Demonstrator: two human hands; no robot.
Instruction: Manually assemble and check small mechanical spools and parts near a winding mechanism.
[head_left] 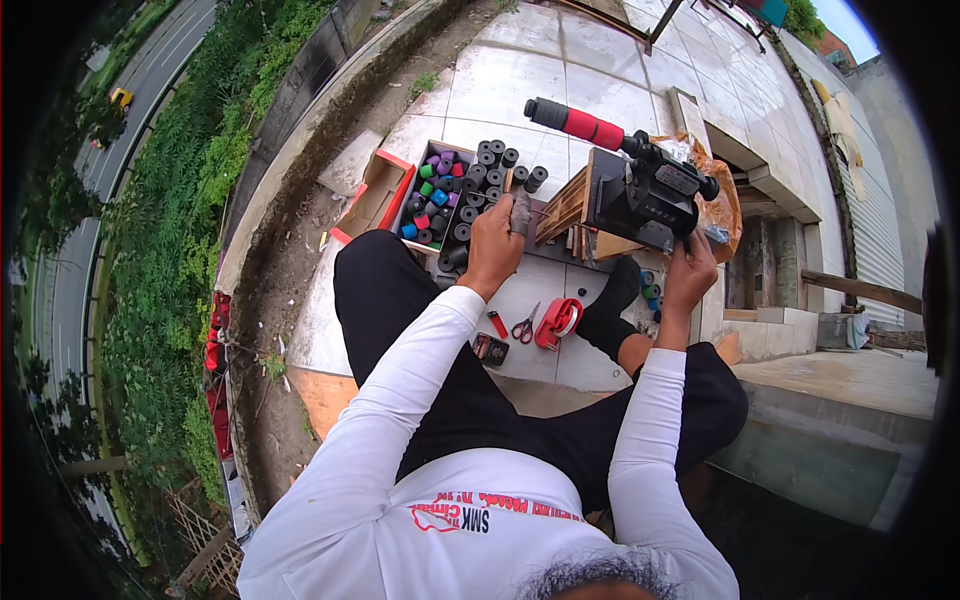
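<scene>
My left hand (492, 252) is closed around a short grey-brown cylinder (520, 213), held upright beside a cluster of black rolls (488, 160). My right hand (692, 268) has its fingers bent against the lower edge of a black machine (650, 198); what they grip there is hidden. From the machine a thick red-and-black shaft (590, 126) points to the far left. It stands on a slatted wooden support (566, 207). An open box (408, 210) left of the black rolls holds small rolls in green, purple, blue, red and black.
Between my legs lie scissors (525, 322), a red tape dispenser (558, 323), a red lighter (497, 323) and a small dark pack (490, 349). An orange plastic bag (728, 200) sits behind the machine. A low concrete wall (262, 190) borders the left, with a road beyond.
</scene>
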